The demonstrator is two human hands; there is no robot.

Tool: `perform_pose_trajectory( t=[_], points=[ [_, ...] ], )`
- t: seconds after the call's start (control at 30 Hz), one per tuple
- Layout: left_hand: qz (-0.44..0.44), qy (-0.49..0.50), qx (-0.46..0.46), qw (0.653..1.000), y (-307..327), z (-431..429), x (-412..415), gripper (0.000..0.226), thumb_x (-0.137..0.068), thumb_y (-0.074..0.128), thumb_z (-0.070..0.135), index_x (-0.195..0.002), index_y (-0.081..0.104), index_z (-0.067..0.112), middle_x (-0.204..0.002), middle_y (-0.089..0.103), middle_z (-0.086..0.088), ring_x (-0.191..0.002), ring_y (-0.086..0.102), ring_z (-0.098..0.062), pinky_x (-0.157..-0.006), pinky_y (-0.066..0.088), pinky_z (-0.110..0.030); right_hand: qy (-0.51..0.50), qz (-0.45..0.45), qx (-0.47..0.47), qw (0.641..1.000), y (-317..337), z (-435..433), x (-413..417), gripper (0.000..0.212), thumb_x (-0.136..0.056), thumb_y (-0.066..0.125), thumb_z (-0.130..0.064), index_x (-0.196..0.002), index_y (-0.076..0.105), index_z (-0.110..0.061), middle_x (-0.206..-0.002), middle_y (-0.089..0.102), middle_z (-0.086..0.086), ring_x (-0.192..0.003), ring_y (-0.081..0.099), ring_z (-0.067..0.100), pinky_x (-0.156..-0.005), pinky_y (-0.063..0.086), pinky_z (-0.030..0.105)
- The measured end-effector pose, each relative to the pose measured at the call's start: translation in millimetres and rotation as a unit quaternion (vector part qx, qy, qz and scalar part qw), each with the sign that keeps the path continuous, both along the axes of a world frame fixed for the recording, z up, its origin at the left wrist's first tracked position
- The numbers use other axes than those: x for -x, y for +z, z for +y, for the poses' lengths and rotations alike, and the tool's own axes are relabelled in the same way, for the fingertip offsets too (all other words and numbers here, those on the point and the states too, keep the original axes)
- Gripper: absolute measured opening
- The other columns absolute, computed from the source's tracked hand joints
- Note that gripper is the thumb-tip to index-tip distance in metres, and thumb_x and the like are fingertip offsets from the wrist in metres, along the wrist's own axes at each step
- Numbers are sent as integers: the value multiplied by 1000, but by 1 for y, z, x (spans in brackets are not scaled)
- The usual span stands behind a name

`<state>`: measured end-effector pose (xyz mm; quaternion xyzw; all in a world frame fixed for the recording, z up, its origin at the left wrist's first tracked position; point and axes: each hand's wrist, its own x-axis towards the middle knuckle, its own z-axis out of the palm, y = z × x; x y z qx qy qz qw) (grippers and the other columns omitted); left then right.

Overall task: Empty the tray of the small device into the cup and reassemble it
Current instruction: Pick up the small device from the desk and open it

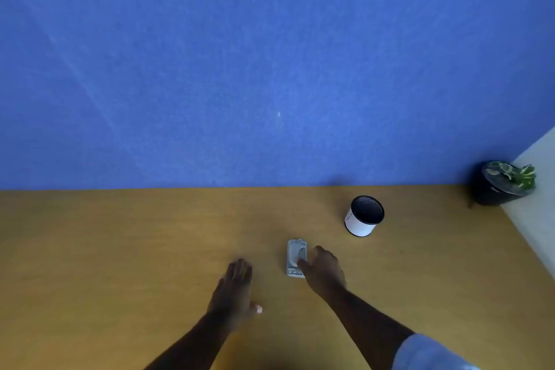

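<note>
Blue felt-like wall (270,54) fills the upper half of the frame; a pale wall (540,189) shows at the right edge. Below it, a tan wooden table (120,234) runs across the lower half. Black pot with a green plant (504,183) sits in the far right corner. White cup (363,216) with a dark inside stands upright, right of centre, well apart from both hands.

Small grey device (295,257) lies flat on the table, lower centre. Right hand (322,272), fingers loosely spread, rests fingertips on the device's near right side; no closed grip visible. Light blue sleeve (429,353) at lower right. Left hand (235,291) lies open and flat, palm down on the table, left of the device, not touching it, holding nothing.
</note>
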<state>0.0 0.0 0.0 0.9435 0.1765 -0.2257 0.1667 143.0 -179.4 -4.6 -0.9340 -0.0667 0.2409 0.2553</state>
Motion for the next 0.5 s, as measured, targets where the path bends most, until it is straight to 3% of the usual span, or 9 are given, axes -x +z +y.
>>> perform_pose_trajectory(
  t=[0.33, 0.5],
  points=[
    [5, 18, -12, 1000, -5, 4, -5, 109, -88, 80, 49, -170, 16, 18, -182, -3, -9, -169, -2, -30, -126, 39, -53, -50, 67, 14, 996, -1, 23, -3, 56, -81, 67, -68, -114, 63, -23, -112, 74, 0, -101, 68, 23, -95, 57, 47],
    [5, 30, -18, 999, -7, 2, -8, 107, -88, 82, 46, -170, 18, 20, -182, -1, -9, -169, 1, -31, -128, 38, -54, -62, 76, 29, 995, -3, 29, -4, 57, -80, 68, -66, -119, 63, -25, -116, 72, -1, -105, 66, 23, -92, 46, 40]
  ],
)
